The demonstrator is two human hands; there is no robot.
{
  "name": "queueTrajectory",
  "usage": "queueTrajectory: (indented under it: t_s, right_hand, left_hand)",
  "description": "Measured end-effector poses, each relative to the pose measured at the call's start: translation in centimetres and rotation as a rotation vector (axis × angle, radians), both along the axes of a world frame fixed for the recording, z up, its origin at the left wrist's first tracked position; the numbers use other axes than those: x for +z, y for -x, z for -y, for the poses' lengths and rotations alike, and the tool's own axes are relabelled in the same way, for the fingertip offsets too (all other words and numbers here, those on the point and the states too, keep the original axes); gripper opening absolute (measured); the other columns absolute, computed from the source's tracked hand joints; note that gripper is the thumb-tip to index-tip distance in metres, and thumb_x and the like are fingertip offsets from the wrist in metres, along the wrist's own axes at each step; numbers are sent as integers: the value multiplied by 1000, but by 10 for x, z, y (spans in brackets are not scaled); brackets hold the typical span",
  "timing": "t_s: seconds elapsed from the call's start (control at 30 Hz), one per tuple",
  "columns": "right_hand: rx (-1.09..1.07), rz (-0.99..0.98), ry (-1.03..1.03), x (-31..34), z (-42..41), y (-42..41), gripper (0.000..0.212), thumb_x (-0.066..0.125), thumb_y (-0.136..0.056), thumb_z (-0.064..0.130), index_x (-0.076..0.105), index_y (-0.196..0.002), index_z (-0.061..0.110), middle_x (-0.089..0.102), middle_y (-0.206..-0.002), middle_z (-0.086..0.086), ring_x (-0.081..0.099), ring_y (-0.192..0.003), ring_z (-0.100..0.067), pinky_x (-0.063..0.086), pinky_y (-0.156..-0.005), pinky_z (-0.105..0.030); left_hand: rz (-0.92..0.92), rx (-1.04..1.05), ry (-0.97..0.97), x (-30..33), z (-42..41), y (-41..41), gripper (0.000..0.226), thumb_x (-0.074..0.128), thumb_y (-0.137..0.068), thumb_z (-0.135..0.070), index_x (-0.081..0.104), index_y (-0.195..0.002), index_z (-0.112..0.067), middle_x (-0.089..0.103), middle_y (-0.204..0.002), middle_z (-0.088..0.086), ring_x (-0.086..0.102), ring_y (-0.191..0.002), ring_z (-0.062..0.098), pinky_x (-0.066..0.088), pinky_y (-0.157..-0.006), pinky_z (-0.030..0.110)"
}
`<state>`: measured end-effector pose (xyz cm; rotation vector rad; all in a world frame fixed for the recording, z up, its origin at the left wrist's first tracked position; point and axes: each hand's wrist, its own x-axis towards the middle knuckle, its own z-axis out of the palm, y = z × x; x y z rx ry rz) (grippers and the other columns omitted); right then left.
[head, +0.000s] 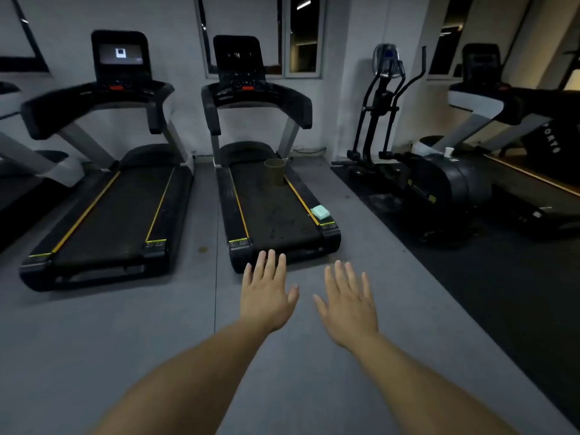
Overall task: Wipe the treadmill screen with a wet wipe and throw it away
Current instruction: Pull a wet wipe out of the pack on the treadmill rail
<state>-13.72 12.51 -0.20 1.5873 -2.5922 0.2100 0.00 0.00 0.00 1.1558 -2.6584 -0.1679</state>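
Two bare hands, left hand [266,293] and right hand [348,304], hover empty with fingers spread. Beyond them, a pale green wet-wipe pack [320,211] lies on the black treadmill's [270,211] right rail; its dark screen [237,56] is blurred.

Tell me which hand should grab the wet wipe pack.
Probably the right hand: open and empty, it is on the same side as the wet wipe pack on the treadmill's right rail.

Both hands, left [266,293] and right [348,304], reach forward, fingers spread, empty.

Flat, empty hands [266,296] before treadmill [276,211].
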Motion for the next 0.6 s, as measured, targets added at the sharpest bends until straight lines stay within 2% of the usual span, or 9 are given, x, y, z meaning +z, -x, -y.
queueTrajectory:
  t_s: [0.2, 0.27, 0.4, 0.47, 0.6]
  right_hand:
    - [-48, -8, 63, -22, 79, 57, 77, 11, -96, 57, 30, -156, 14, 26, -164, -11, 17, -154, -27, 9, -123, -54]
    - [-39, -19, 77, -29, 104, 85, 78, 8, -95, 58, 26, -158, 15, 24, -165, -11, 14, -154, -27, 7, -123, -54]
    - [-15, -7, 38, -33, 157, 154, 84, -8, -88, 60, 4, -161, 18, 1, -169, -7, -6, -155, -23, -2, -125, -53]
    - [-10, -1, 41, -34, 183, 194, 85, -9, -87, 60, 5, -161, 18, 2, -169, -7, -5, -156, -24, -2, -125, -53]
    - [-4, -18, 55, -38, 229, 275, 82, 2, -92, 59, 20, -159, 16, 17, -167, -10, 9, -155, -26, 7, -124, -55]
  left_hand:
    - [53, -38, -3, -21, 74, 56, 76, 21, -104, -59, -9, -163, -21, -15, -171, 3, -24, -154, 21, -9, -126, 47]
    - [65, -43, -3, -30, 98, 84, 76, 22, -104, -58, -9, -163, -21, -15, -171, 3, -24, -154, 20, -10, -126, 47]
    - [80, -39, -8, -43, 146, 152, 76, 22, -104, -59, -8, -163, -22, -14, -171, 2, -23, -154, 19, -11, -126, 47]
    - [83, -25, -26, -45, 169, 191, 76, 23, -104, -59, -8, -163, -22, -14, -171, 2, -23, -154, 19, -10, -126, 47]
    - [82, 1, -48, -43, 212, 268, 75, 24, -104, -58, -6, -163, -23, -12, -171, 2, -21, -155, 20, -8, -126, 47]
